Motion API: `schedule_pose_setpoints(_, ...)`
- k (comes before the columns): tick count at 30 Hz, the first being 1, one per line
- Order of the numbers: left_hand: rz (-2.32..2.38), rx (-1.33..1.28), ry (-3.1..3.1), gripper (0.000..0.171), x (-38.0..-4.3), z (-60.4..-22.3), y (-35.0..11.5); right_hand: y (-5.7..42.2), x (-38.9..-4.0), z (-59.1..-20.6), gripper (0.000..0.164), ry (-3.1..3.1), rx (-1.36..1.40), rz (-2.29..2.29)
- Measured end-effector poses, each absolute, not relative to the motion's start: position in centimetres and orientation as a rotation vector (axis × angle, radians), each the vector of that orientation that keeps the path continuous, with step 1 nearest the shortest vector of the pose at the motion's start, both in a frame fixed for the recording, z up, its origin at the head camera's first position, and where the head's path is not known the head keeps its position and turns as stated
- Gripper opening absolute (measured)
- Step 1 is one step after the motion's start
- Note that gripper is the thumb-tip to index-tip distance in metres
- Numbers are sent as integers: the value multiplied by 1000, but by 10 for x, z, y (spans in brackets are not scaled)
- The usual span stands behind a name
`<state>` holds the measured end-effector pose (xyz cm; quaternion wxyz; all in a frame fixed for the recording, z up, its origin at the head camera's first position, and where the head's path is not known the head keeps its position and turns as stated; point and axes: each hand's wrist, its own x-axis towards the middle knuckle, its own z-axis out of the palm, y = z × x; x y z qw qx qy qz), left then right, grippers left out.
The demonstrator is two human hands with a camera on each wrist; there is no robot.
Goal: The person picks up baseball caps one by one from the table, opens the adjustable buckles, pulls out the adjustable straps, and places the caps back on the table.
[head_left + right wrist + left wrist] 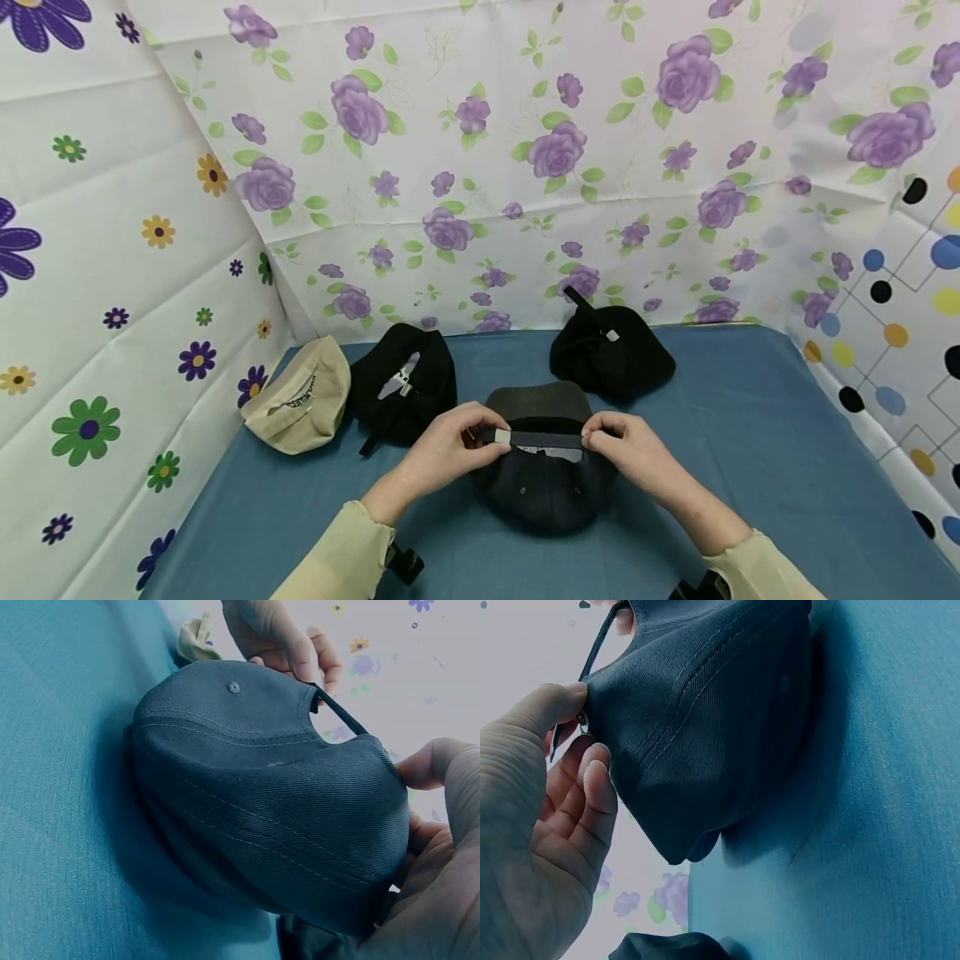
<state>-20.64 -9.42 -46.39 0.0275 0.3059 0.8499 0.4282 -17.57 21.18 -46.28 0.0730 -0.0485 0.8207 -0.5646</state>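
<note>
A dark grey baseball cap (547, 492) sits on the blue cloth with its brim toward the back wall and its rear opening facing up. Across that opening runs the adjustable strap (551, 440), pulled straight between both hands. My left hand (456, 442) pinches the strap's left end between thumb and fingers, beside a small metal buckle (583, 720) in the left wrist view. On the other side, my right hand (630, 446) pinches the strap's right end at the cap's edge. The right wrist view shows the cap's stitched panels (262, 787), with some fingertips hidden behind them.
A beige cap (303, 404) with dark lettering lies at the back left, right beside a black cap (412, 367). Another black cap (618, 358) with its strap sticking up lies behind the grey one. Patterned sheets (480, 208) hang around the blue-covered table (765, 433).
</note>
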Motion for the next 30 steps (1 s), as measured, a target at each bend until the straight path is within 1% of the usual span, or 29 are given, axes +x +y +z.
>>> schedule_pose_setpoints(5, 1324, 945, 2620, 20, -206, -464, -94, 212, -176, -462, 11, 2464, -150, -1686)
schedule_pose_setpoints(11, 1317, 922, 2624, 21, -205, -464, -93, 210, -177, -460, 13, 2473, -235, -1628)
schedule_pose_setpoints(17, 1312, 924, 2627, 21, -204, -463, -90, 206, -179, -459, 23, 2459, -300, -1571)
schedule_pose_setpoints(24, 1332, 914, 2609, 20, -204, -464, -93, 207, -176, -458, 17, 2462, -308, -1568)
schedule_pose_setpoints(30, 1339, 914, 2607, 21, -204, -465, -94, 208, -177, -460, 15, 2474, -302, -1574)
